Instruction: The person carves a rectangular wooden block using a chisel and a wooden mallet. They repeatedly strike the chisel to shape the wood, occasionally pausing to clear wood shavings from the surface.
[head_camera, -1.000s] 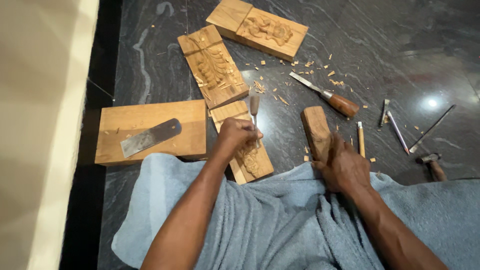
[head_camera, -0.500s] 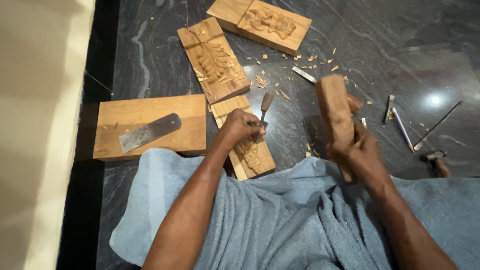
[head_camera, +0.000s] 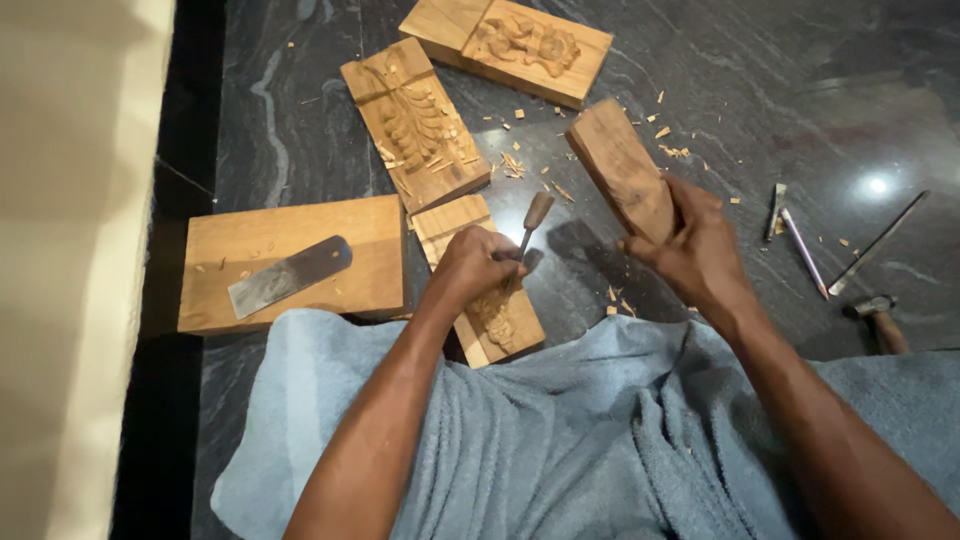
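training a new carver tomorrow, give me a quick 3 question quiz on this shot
1. True or false: the right hand holds a wooden mallet block raised off the floor.
2. The left hand grips a chisel over which piece? A) small carved panel B) plain board C) far carved block
3. What lies on the plain board?

Key: 1 true. 2 A. 3 a flat metal blade.

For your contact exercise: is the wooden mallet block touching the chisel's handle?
Apart. The head view shows dark floor between the wooden mallet block, raised in the right hand, and the chisel handle.
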